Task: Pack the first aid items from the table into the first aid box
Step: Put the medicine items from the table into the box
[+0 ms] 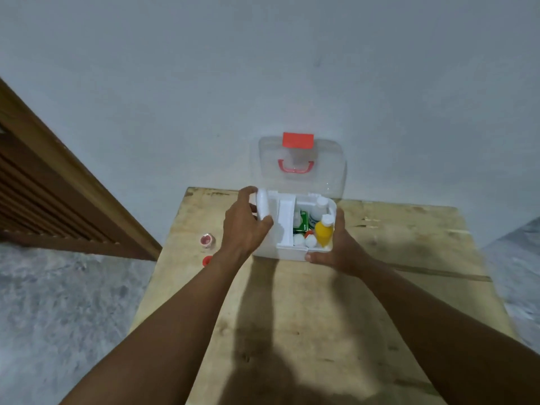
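First aid box (280, 254) at frame center on the counter (321, 317), clear lid (304, 173) raised. Left grip (244, 226) curled round white container (263, 204) at box's left edge. Right grip (336, 249) clasps box's lower-right corner. Yellow bottle (323, 233) inside, right side. Tape roll (207, 240) left of box.

- I saw the first aid box (292, 254) on the wooden table (409, 258), its clear lid (330, 176) upright by the wall.
- My left hand (244, 229) gripped a white container (263, 204) at the box's left edge.
- My right hand (336, 249) held the box's front right corner.
- A yellow bottle (323, 233) and a green packet (304, 222) sat inside.
- A tape roll (207, 240) and a red cap (207, 261) lay on the table, left of the box.
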`<state>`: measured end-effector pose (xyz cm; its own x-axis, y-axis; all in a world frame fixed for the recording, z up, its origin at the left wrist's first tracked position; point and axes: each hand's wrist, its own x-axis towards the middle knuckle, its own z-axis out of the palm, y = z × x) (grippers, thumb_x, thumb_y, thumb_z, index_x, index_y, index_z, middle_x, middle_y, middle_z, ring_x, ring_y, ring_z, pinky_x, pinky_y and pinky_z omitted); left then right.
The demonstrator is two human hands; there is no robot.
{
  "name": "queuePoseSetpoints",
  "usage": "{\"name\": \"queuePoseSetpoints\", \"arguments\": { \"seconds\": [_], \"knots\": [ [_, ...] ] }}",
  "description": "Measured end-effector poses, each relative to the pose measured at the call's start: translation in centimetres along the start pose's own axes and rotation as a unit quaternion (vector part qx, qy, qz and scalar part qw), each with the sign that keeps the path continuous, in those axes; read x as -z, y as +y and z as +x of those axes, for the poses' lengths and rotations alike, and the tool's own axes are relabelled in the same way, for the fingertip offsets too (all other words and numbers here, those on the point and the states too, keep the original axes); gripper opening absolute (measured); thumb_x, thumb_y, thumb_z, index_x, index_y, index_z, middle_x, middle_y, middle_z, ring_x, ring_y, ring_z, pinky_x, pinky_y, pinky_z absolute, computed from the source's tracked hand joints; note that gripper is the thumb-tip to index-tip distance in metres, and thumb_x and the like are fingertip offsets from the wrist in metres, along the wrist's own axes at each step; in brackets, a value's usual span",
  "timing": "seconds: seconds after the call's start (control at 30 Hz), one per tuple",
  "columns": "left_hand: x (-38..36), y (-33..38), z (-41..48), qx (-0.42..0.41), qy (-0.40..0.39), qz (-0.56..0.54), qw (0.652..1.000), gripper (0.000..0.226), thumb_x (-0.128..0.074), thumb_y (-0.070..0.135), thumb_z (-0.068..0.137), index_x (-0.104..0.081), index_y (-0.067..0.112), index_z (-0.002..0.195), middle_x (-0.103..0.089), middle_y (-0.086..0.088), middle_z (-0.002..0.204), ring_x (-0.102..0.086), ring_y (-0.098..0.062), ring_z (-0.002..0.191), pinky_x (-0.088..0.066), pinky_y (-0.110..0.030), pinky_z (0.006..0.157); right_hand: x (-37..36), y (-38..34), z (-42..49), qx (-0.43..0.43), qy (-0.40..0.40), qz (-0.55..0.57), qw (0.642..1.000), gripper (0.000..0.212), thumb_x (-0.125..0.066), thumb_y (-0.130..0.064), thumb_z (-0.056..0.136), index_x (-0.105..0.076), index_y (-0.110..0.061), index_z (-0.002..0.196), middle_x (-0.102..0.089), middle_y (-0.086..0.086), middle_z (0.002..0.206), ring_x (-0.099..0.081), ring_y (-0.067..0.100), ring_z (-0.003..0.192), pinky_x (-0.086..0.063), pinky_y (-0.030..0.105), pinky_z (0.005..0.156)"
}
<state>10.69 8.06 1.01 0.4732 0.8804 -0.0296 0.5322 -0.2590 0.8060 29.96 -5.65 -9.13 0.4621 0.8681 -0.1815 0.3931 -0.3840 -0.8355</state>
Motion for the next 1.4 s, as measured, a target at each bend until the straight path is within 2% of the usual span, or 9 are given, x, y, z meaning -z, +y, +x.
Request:
{"name": "queuePoseSetpoints", "arguments": {
  "seconds": [0.23, 0.47, 0.77, 0.87, 0.97, 1.1, 1.2, 1.33, 1.4],
  "knots": [
    [-3.7, 1.1, 2.7, 0.03, -0.055, 0.065, 0.996, 0.049, -0.065, 0.017, 0.081, -0.053, 0.022, 0.128, -0.07, -0.007, 0.099, -0.06, -0.024, 0.093, -0.037, -0.025, 0.072, -0.1, -0.4, 0.2, 0.003, 0.019, 0.003, 1.0, 0.153, -0.084, -0.073, 0.037, 0.007, -0.032, 0.152, -0.027, 0.002, 0.152, -0.042, 0.026, 0.135, -0.045, 0.051, 0.106],
    [-5.5, 0.1, 3.7, 0.033, -0.061, 0.133, 0.989, 0.034, -0.071, 0.033, 0.082, -0.066, 0.021, 0.113, -0.074, -0.003, 0.101, -0.064, -0.024, 0.101, -0.042, -0.026, 0.079, 0.3, -1.5, -0.2, 0.019, 0.023, 0.012, 0.999, 0.138, -0.089, -0.042, 0.048, 0.002, -0.032, 0.151, -0.033, -0.002, 0.148, -0.05, 0.014, 0.128, -0.046, 0.047, 0.106],
    [-5.5, -0.2, 3.4, 0.04, -0.068, 0.148, 0.986, 0.039, -0.069, 0.042, 0.083, -0.064, 0.024, 0.118, -0.072, -0.002, 0.107, -0.064, -0.028, 0.105, -0.048, -0.033, 0.087, 0.5, -1.9, -0.7, -0.011, 0.027, -0.008, 1.0, 0.139, -0.09, -0.046, 0.048, 0.004, -0.031, 0.15, -0.037, -0.005, 0.146, -0.047, 0.019, 0.13, -0.047, 0.049, 0.105],
    [-4.7, 0.2, 2.1, 0.003, -0.022, 0.14, 0.99, 0.038, -0.063, 0.039, 0.089, -0.063, 0.02, 0.122, -0.072, -0.001, 0.106, -0.065, -0.024, 0.101, -0.048, -0.032, 0.084, 0.8, -2.1, -0.8, -0.012, 0.023, -0.022, 0.999, 0.14, -0.089, -0.051, 0.048, 0.004, -0.03, 0.15, -0.035, -0.004, 0.147, -0.045, 0.021, 0.131, -0.046, 0.05, 0.105],
    [-3.7, 0.1, -0.1, -0.058, 0.05, 0.103, 0.992, 0.029, -0.057, 0.031, 0.093, -0.065, 0.019, 0.119, -0.07, 0.001, 0.1, -0.062, -0.016, 0.085, -0.041, -0.025, 0.075, 1.3, -1.5, -0.8, -0.01, 0.023, -0.028, 0.999, 0.146, -0.088, -0.064, 0.044, 0.006, -0.03, 0.151, -0.032, 0.001, 0.149, -0.045, 0.023, 0.132, -0.047, 0.051, 0.104],
    [-2.5, -2.3, -3.2, -0.061, 0.128, 0.055, 0.988, 0.022, -0.057, 0.021, 0.093, -0.067, 0.017, 0.112, -0.066, 0.004, 0.095, -0.054, -0.009, 0.072, -0.037, -0.018, 0.069, 1.5, -0.9, -0.5, -0.02, 0.016, -0.026, 0.999, 0.149, -0.086, -0.071, 0.039, 0.008, -0.037, 0.15, -0.028, 0.003, 0.152, -0.046, 0.027, 0.132, -0.048, 0.054, 0.102],
    [-1.6, -5.6, -5.3, -0.047, 0.19, 0.09, 0.976, 0.02, -0.06, 0.017, 0.09, -0.067, 0.013, 0.108, -0.064, -0.001, 0.093, -0.057, -0.015, 0.086, -0.046, -0.026, 0.071, 1.4, -1.5, -0.4, -0.014, 0.023, -0.029, 0.999, 0.146, -0.088, -0.063, 0.039, 0.005, -0.037, 0.149, -0.028, 0.003, 0.152, -0.045, 0.028, 0.132, -0.046, 0.053, 0.104],
    [-0.6, -9.1, -7.4, -0.001, 0.235, 0.122, 0.964, 0.032, -0.066, 0.017, 0.087, -0.061, 0.005, 0.116, -0.06, -0.011, 0.108, -0.056, -0.024, 0.099, -0.036, -0.019, 0.083, 1.5, -2.6, -0.9, 0.005, 0.019, -0.041, 0.999, 0.135, -0.086, -0.055, 0.046, 0.003, -0.037, 0.147, -0.031, 0.004, 0.15, -0.047, 0.029, 0.128, -0.047, 0.05, 0.102],
    [-0.3, -10.4, -7.8, 0.02, 0.222, 0.135, 0.966, 0.045, -0.068, 0.02, 0.086, -0.054, 0.001, 0.124, -0.057, -0.015, 0.121, -0.053, -0.028, 0.112, -0.039, -0.025, 0.093, 1.5, -2.7, -1.0, 0.019, 0.011, -0.038, 0.999, 0.131, -0.091, -0.039, 0.058, 0.004, -0.035, 0.147, -0.032, 0.002, 0.149, -0.047, 0.027, 0.125, -0.047, 0.043, 0.097]
  ]
}}
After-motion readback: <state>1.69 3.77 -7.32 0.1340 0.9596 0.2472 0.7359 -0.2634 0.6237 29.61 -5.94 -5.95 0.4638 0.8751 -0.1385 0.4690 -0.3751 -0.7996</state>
